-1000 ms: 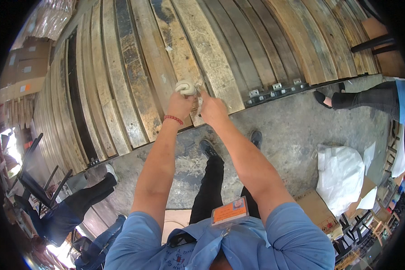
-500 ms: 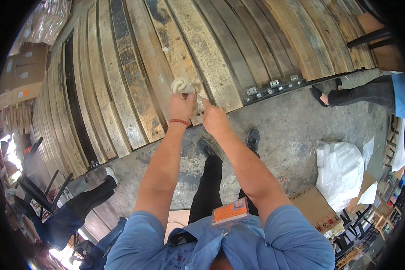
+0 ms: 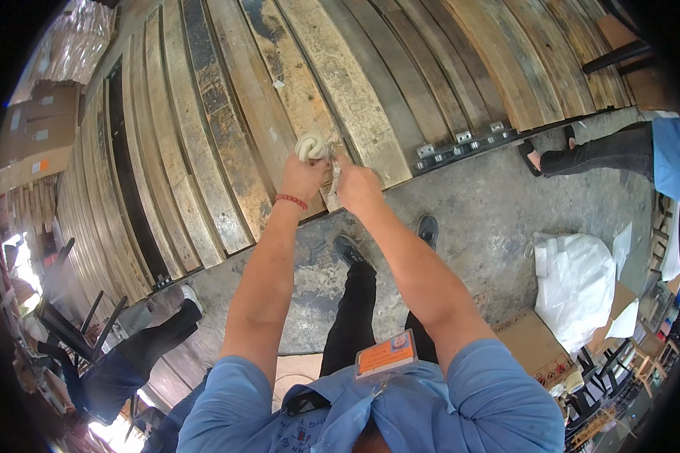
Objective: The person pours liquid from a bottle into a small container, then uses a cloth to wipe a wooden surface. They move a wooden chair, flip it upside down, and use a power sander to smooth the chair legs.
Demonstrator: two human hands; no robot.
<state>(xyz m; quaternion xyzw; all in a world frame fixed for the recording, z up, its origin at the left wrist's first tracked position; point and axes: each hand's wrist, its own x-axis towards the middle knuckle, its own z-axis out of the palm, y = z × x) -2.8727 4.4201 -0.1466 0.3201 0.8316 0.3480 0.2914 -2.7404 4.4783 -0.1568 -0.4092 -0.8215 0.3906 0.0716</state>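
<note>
My left hand point(image 3: 301, 180), with a red beaded bracelet at the wrist, is closed around a cream-coloured, knot-shaped piece point(image 3: 311, 146). Thick rounded loops of it stick out beyond my fingers; the rest is hidden in my grip. Just to the right, my right hand point(image 3: 358, 186) is closed too, its index finger pointing forward beside the piece. Something thin and small shows at those fingertips, too blurred to name. Both hands are held close together over the near edge of the wooden slats point(image 3: 363, 90).
Metal brackets point(image 3: 465, 145) run along the slats' edge. A co-worker in dark trousers point(image 3: 597, 158) stands at right, another point(image 3: 136, 359) at lower left. A white plastic sheet point(image 3: 574, 283), a cardboard sheet point(image 3: 529, 347) and stacked cartons point(image 3: 49, 124) lie around.
My right fingertips have come closer to the knot-shaped piece, and the piece has shifted slightly right. The thin thing at my right fingers shows less clearly now.
</note>
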